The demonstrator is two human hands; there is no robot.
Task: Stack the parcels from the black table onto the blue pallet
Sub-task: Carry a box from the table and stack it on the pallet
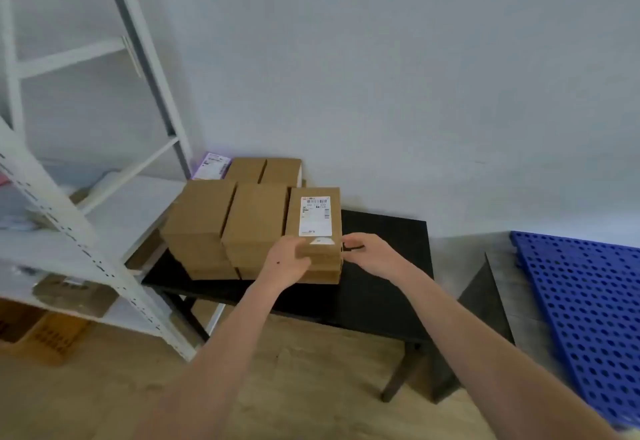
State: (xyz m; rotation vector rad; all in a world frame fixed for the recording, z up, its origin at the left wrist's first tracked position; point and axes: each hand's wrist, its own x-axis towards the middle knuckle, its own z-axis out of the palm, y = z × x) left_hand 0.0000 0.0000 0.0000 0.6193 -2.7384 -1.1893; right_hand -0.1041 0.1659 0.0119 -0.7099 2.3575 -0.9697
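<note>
Your left hand (289, 257) grips the near-left corner of the brown cardboard parcel with the white shipping label (313, 217), fingers curled round it. Your right hand (370, 254) is at its right edge, fingers bent; can't tell if they're clamped on it. The parcel sits at the right end of the plain brown cardboard parcel stack (225, 221) on the black worktop (384, 266). The blue perforated plastic pallet (581, 301) lies on the floor, well to the right.

Parcels (256, 221) on table (381, 259) L end; rack (104, 263) further L, pallet (581, 301) on floor R.
</note>
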